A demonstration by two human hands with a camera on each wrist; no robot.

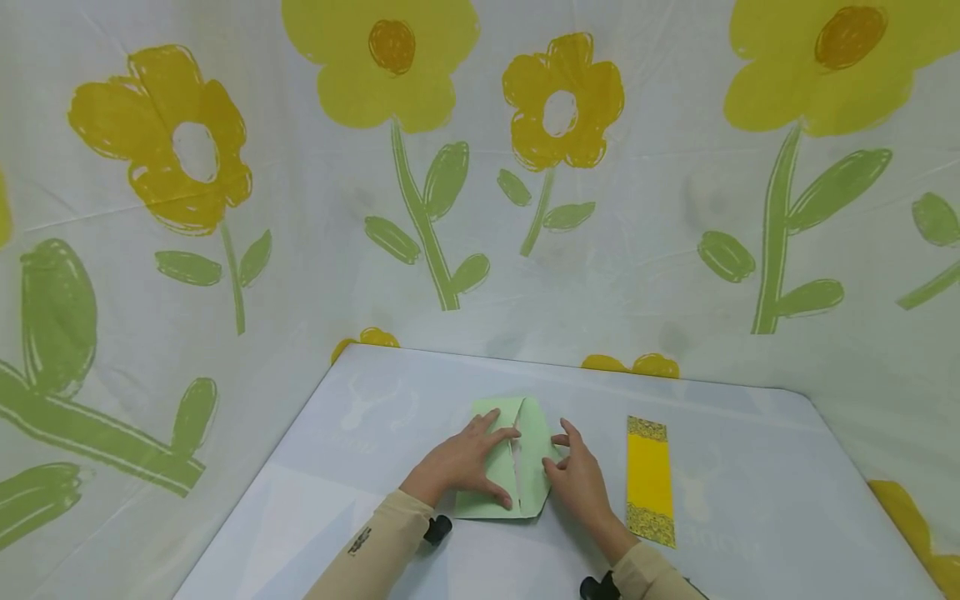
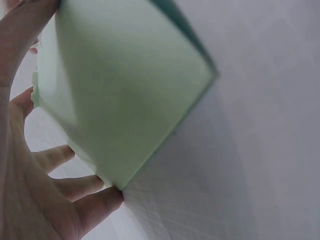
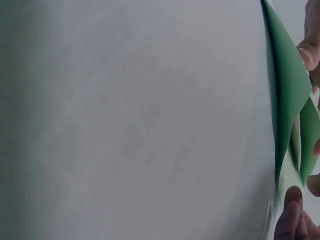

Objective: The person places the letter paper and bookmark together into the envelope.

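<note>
A pale green paper envelope [image 1: 480, 503] lies on the table, with a long ragged-looking gap between its body and the rounded flap [image 1: 536, 467]. My left hand [image 1: 474, 457] is spread across the body, thumb towards the near edge and index finger pointing at the gap. In the left wrist view its fingers [image 2: 82, 187] reach straight past the envelope's edge. On the other side, my right hand [image 1: 582, 483] has thumb and fingertips at the flap's outer edge. The right wrist view shows the flap [image 3: 290, 75] standing up off the table, darker green in shade.
A yellow strip [image 1: 649, 475] with glittery gold ends lies to the right of my right hand. The white table [image 1: 360, 433] ends at a far edge, with a flower-printed curtain [image 1: 637, 275] hanging behind it and along the sides.
</note>
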